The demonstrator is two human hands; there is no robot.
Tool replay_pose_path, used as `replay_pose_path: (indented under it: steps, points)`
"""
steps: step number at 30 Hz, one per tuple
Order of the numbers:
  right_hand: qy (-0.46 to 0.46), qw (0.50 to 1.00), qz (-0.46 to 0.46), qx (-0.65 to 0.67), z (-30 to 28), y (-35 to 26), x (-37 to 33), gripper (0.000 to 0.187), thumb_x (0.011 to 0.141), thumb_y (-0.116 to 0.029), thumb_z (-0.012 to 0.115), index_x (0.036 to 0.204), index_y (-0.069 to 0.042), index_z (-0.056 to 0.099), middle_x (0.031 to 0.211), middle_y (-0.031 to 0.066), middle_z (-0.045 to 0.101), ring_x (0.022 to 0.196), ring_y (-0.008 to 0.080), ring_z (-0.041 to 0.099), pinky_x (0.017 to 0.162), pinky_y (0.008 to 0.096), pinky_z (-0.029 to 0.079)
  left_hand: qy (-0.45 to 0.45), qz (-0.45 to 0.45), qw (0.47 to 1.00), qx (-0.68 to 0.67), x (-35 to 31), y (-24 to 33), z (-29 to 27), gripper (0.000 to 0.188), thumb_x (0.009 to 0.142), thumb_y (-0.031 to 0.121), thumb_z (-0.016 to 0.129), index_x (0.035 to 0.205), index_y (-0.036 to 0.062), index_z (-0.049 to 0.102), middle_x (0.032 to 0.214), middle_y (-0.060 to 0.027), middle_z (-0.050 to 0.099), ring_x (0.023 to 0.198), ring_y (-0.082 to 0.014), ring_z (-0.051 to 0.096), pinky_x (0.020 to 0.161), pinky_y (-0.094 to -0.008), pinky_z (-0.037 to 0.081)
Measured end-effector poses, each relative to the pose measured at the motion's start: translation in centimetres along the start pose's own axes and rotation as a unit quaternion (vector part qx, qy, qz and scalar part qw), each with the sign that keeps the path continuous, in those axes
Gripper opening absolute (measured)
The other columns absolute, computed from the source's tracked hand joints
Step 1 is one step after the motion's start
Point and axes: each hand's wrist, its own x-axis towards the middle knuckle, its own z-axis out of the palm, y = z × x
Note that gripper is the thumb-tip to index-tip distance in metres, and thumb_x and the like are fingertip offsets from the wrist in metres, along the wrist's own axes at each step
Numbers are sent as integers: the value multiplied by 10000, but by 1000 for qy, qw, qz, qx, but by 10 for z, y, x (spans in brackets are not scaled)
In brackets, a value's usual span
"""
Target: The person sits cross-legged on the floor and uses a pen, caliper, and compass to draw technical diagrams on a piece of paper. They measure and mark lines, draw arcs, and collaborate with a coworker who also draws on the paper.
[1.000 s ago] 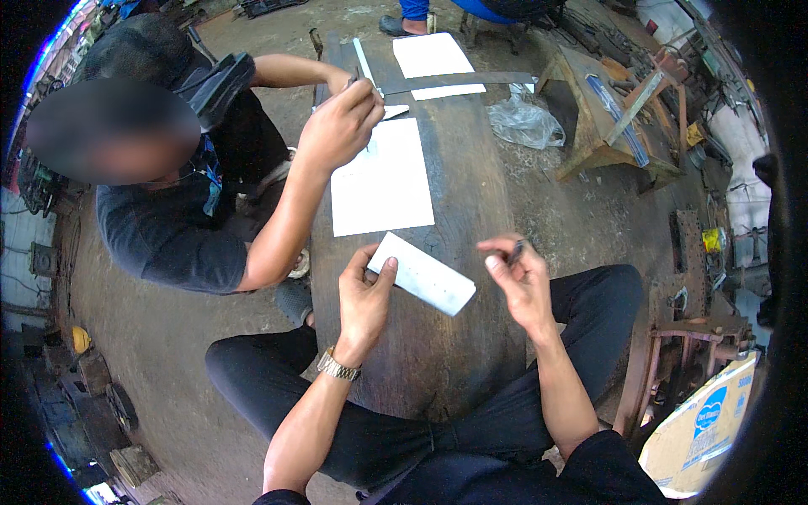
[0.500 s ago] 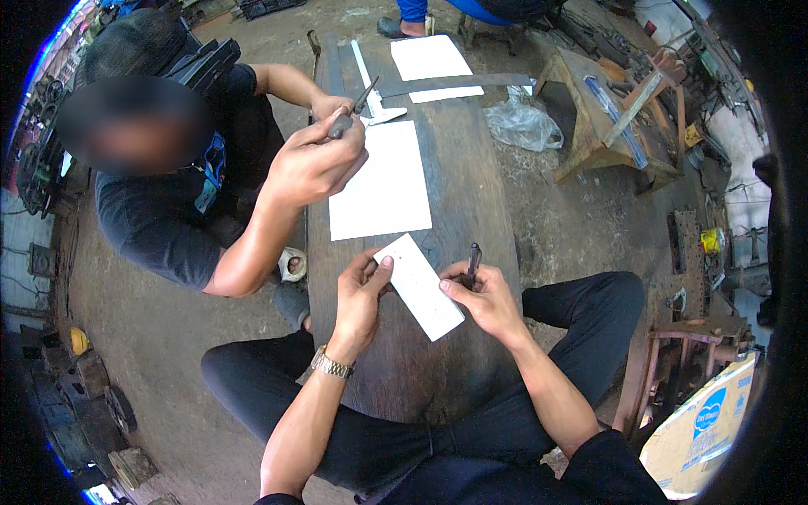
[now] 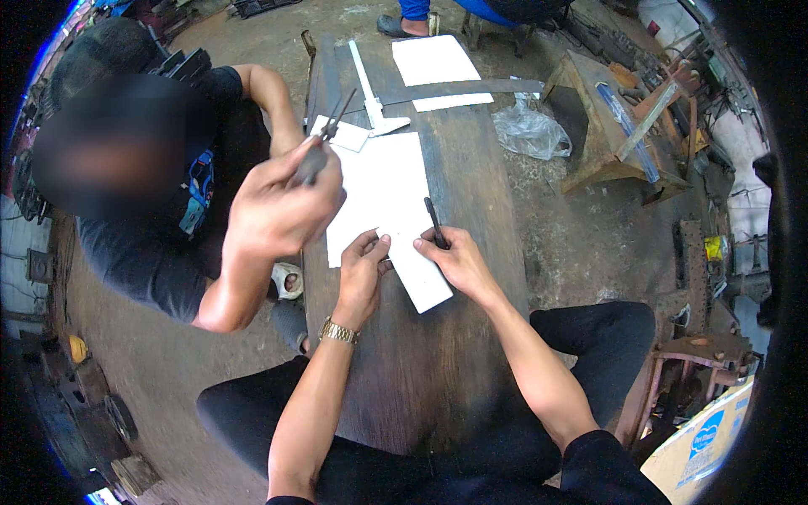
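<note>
Left of centre, a co-worker's blurred hand (image 3: pixel 282 206), grasping a slender dark metal tool (image 3: pixel 313 162), has shifted leftward. Near the frame's centre, the left hand (image 3: pixel 360 276) pinches the upper end of a narrow white rectangular paper slip (image 3: pixel 421 278), now overlapping the lower edge of a large white paper sheet (image 3: pixel 383 185). Beside it, the right hand (image 3: pixel 462 265), clear of the slip a second ago, rests its thumb there, fingers curled around a slim black pen (image 3: pixel 434 220); the slip seems steadied from both sides.

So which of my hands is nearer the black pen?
Right: your right hand holds the black pen; your left hand is apart from it, to its left, holding the white slip.
</note>
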Motion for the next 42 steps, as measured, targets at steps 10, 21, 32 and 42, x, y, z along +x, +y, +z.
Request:
replay_pose_path:
  steps: [10, 21, 32, 42]
  points:
    - [-3, 995, 34, 97, 12, 36, 58, 411, 1035, -348, 617, 1010, 47, 727, 769, 98, 696, 694, 165, 655, 642, 330, 507, 83, 3, 995, 62, 61, -17, -20, 414, 1003, 114, 678, 1329, -108, 555, 1122, -113, 666, 965, -171, 656, 798, -293, 551]
    - [86, 973, -20, 214, -17, 88, 70, 550, 1085, -472, 431, 928, -10, 684, 621, 12, 589, 534, 78, 532, 489, 236, 396, 105, 157, 936, 296, 135, -50, -54, 316, 954, 55, 735, 1230, -71, 644, 959, -58, 722, 845, -100, 650, 733, -231, 523]
    - [106, 970, -76, 206, -8, 108, 67, 442, 1070, -400, 536, 899, -17, 677, 650, 28, 604, 558, 85, 544, 492, 242, 383, 104, 120, 985, 70, 143, -57, -54, 217, 963, 28, 697, 1178, 24, 666, 1096, 1, 660, 987, -111, 589, 865, -273, 490]
    - [105, 968, -92, 207, -8, 108, 67, 408, 1072, -372, 541, 903, -27, 678, 656, 15, 609, 572, 80, 544, 508, 238, 383, 6, 40, 998, -47, 133, -43, -56, 296, 961, 61, 701, 1250, 51, 636, 1160, -12, 642, 1064, -134, 586, 921, -295, 501]
